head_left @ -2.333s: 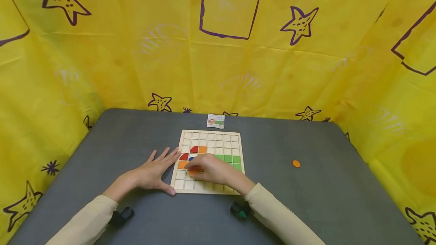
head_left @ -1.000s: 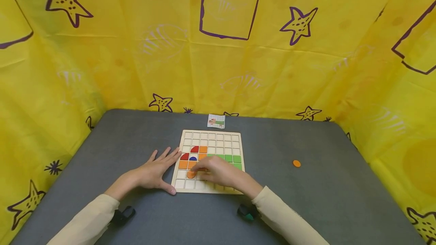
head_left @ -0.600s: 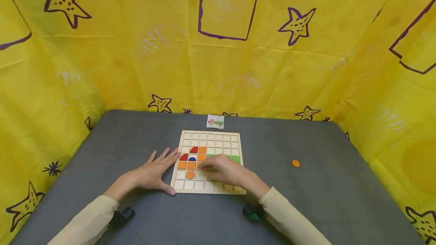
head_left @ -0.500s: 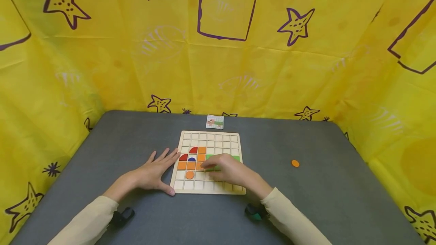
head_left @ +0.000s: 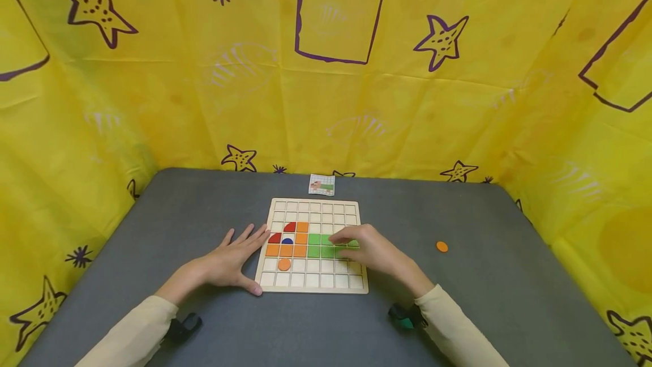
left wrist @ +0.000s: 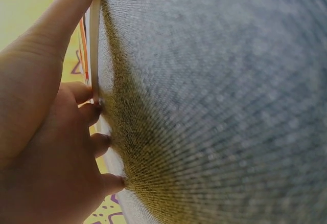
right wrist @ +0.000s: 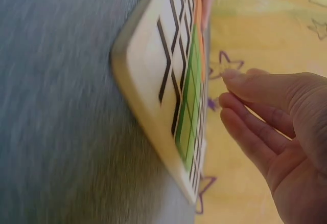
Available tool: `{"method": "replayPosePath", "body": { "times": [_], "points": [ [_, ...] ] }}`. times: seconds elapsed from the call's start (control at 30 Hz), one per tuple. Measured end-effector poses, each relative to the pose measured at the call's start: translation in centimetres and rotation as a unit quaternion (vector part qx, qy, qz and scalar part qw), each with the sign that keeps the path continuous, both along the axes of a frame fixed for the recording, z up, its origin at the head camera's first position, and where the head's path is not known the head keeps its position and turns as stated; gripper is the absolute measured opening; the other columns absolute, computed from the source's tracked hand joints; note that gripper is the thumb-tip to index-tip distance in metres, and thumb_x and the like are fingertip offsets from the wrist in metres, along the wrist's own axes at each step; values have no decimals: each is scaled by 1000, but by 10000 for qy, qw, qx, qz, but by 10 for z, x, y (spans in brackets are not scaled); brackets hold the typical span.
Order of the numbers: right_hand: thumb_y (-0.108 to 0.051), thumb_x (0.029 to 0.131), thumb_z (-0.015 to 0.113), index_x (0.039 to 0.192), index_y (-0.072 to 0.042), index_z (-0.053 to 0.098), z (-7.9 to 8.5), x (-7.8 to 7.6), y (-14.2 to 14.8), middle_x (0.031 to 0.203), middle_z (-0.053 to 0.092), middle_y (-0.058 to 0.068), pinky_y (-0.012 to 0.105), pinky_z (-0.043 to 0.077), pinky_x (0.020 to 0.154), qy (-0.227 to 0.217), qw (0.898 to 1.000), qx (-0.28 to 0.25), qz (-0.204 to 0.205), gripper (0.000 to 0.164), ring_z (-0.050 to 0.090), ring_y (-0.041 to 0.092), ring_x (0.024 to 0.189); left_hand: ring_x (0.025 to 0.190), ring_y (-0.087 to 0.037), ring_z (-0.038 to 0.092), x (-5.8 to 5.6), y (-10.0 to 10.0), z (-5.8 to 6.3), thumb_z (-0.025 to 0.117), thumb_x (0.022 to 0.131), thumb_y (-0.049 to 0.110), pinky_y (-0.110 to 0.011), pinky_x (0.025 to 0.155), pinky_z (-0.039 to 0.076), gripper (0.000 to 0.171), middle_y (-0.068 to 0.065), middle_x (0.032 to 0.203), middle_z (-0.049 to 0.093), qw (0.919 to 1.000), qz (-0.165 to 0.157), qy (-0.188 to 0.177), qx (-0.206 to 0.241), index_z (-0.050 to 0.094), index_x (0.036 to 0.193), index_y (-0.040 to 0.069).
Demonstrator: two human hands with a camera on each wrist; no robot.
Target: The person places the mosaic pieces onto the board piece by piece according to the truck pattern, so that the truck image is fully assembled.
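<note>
A wooden grid board [head_left: 311,282] lies on the table with coloured pieces in its cells. My left hand [head_left: 228,259] is spread at its left edge, thumb at the lower corner and fingertips along the side. Over the right part of the board hovers my right hand [head_left: 374,249], fingers bent loosely with nothing between them; the right wrist view shows the hand [right wrist: 286,116] apart from the board. Below it lie green squares [head_left: 314,251], partly covered. An orange disc [head_left: 284,264] lies in a cell under the orange squares [head_left: 286,250]. Red quarter circles [head_left: 290,227] and a blue-and-white piece [head_left: 287,240] sit higher up.
Another orange disc [head_left: 442,247] lies on the grey table [head_left: 489,287] to the right. A small picture card [head_left: 322,184] lies behind the board. A yellow patterned cloth [head_left: 229,101] rises around the table's back and sides.
My right hand has left the orange disc and moved right, over the green squares. The disc stays in its cell, fully visible now. My left hand has kept its place.
</note>
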State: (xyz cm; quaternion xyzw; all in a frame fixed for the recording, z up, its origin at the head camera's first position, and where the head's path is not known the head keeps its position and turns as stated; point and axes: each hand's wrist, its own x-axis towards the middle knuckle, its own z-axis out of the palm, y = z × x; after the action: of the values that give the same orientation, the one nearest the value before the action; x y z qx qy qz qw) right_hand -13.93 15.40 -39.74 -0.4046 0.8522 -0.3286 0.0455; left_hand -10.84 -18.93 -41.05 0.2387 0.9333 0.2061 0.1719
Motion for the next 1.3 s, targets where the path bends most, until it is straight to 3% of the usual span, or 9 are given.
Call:
{"method": "replayPosePath", "body": {
  "times": [0.77,1.3],
  "points": [
    [3,80,77,114,1,70,-1,-9,83,106,73,9,39,56,84,433,9944,-207,-943,35,69,24,96,148,-43,1,-2,1,-1,80,64,64,-69,110,-6,126,-12,164,9,9999,54,-97,-65,17,157,6],
    [5,77,78,112,2,71,-14,-16,124,103,73,10,41,56,80,630,9897,113,-1279,35,70,25,91,148,-43,1,-2,1,-2,80,64,64,-69,110,-6,126,-13,164,9,9999,57,-85,-64,17,157,6]
  ]
}}
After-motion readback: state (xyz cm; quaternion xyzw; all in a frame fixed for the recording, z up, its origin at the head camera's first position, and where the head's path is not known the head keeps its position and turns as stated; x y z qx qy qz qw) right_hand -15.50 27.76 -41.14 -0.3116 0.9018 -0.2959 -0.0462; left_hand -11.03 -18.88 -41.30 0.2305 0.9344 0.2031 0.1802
